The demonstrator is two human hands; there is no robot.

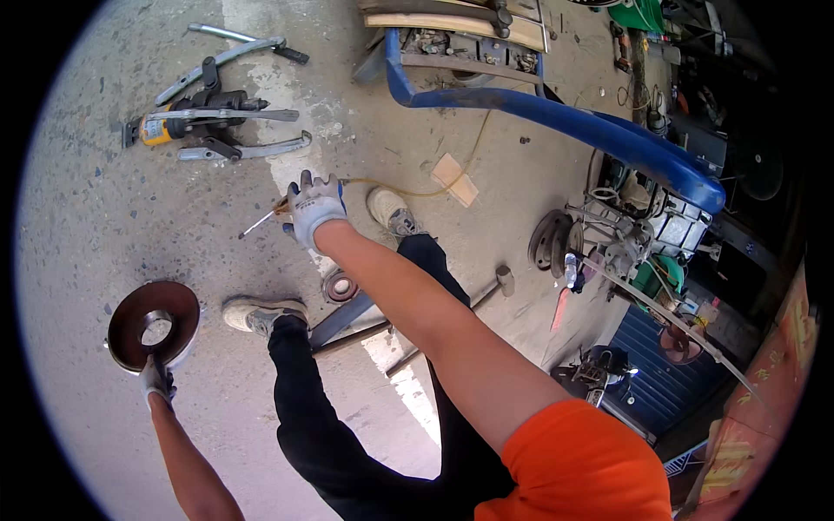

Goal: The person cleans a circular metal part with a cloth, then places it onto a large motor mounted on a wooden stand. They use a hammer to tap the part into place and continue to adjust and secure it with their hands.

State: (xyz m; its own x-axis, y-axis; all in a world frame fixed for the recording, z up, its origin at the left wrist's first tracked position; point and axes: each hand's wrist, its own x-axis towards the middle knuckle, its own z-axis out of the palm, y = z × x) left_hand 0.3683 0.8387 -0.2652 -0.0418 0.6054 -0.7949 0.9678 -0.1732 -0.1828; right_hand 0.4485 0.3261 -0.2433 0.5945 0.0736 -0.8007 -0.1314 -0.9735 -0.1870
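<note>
My left hand (157, 382), gloved, grips the lower rim of a round brown metal drum (180, 304) with a hole through its middle. The drum is held at the left, and the ground shows through the hole. In my gloved right hand (315, 207) is a screwdriver (258, 225), its bright shaft pointing down and left, away from the drum. The glove partly hides its brownish handle. Between my shoes lies a ring-shaped bearing (340, 286), below the right hand. Far left on the ground rests a jaw puller (213, 117) with a yellow cylinder.
A hammer (502, 282) and bars (343, 319) lie by my legs. A yellow hose (408, 190) runs past a piece of cardboard (456, 180). Beyond, a blue bent bar (573, 126) spans from a parts tray (469, 54). Machine parts (617, 230) crowd the right.
</note>
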